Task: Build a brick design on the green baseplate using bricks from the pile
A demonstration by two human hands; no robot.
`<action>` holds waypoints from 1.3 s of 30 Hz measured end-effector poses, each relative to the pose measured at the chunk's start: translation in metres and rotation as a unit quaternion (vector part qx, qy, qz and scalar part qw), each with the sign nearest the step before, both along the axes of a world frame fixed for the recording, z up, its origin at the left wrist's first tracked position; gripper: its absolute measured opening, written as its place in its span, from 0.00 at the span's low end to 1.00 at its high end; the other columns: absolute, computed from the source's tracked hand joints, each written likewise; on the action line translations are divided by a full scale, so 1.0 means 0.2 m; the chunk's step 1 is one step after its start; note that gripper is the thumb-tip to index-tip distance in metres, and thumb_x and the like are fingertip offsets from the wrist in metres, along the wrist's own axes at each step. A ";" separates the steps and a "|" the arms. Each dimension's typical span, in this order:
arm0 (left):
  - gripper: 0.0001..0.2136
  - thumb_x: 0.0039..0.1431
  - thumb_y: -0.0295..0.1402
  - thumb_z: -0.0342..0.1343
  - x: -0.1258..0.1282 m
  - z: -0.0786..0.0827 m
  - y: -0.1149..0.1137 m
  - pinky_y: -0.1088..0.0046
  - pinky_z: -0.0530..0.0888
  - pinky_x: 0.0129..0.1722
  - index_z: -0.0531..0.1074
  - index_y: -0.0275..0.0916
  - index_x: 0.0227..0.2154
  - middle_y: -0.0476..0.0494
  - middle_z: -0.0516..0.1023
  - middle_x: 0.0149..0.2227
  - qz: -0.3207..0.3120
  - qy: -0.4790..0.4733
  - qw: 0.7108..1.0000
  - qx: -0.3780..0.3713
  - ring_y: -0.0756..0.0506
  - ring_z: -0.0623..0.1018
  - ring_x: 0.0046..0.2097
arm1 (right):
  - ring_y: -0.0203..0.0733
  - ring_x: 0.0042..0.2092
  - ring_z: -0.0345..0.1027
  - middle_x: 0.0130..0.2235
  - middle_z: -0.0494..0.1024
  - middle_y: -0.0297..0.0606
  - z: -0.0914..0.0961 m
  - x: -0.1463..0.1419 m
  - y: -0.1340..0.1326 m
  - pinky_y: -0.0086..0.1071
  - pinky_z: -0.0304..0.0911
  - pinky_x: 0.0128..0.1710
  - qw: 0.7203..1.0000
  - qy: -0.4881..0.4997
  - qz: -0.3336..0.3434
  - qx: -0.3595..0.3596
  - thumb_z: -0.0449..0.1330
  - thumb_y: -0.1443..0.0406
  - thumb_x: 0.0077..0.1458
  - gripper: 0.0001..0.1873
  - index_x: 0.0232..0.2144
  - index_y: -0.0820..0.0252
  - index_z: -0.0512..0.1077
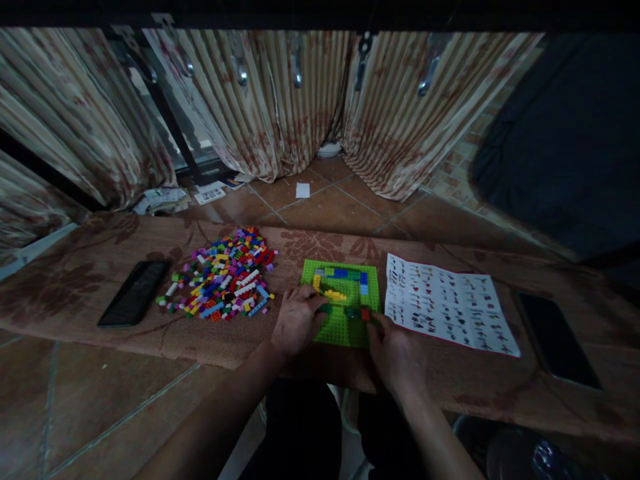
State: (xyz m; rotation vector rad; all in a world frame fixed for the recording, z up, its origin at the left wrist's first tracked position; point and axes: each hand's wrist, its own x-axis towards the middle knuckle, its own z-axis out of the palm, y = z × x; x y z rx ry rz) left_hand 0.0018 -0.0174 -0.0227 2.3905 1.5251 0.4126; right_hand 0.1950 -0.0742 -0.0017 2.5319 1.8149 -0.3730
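Note:
A green baseplate [345, 327] lies on the brown patterned table in front of me, with blue, yellow, green and red bricks pressed onto it. My left hand [296, 321] rests at the plate's left edge, fingers curled against a dark green brick [326, 308]. My right hand [396, 355] is at the plate's lower right corner, its fingers pinched by a red brick [365, 313]. A heap of loose coloured bricks [225, 275] lies to the left.
A folded instruction sheet [447, 303] lies right of the plate. One dark phone [134, 292] sits at the far left, another phone [556, 339] at the far right. Striped curtains and tiled floor with scattered papers are beyond the table.

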 end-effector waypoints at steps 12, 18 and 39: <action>0.14 0.56 0.32 0.60 -0.01 -0.03 -0.01 0.59 0.65 0.52 0.74 0.46 0.46 0.45 0.73 0.46 -0.004 -0.019 1.000 0.019 0.42 0.71 0.49 | 0.46 0.40 0.76 0.40 0.81 0.42 -0.03 -0.02 0.04 0.35 0.66 0.38 1.000 0.013 -0.002 -0.008 0.49 0.59 0.64 0.18 0.52 0.51 0.72; 0.14 0.56 0.32 0.60 -0.02 -0.02 -0.03 0.59 0.64 0.53 0.74 0.46 0.46 0.45 0.73 0.46 0.003 -0.035 0.999 0.036 0.42 0.71 0.49 | 0.46 0.39 0.76 0.41 0.81 0.42 -0.04 -0.02 0.04 0.35 0.65 0.37 1.000 0.014 0.000 0.009 0.50 0.59 0.64 0.17 0.51 0.51 0.72; 0.13 0.60 0.35 0.55 -0.14 -0.02 -0.12 0.59 0.71 0.51 0.74 0.42 0.47 0.41 0.73 0.47 0.073 -0.138 0.987 0.036 0.41 0.73 0.49 | 0.49 0.34 0.76 0.35 0.82 0.43 -0.08 0.02 0.01 0.36 0.63 0.32 0.998 0.024 0.017 0.054 0.50 0.61 0.62 0.17 0.49 0.55 0.74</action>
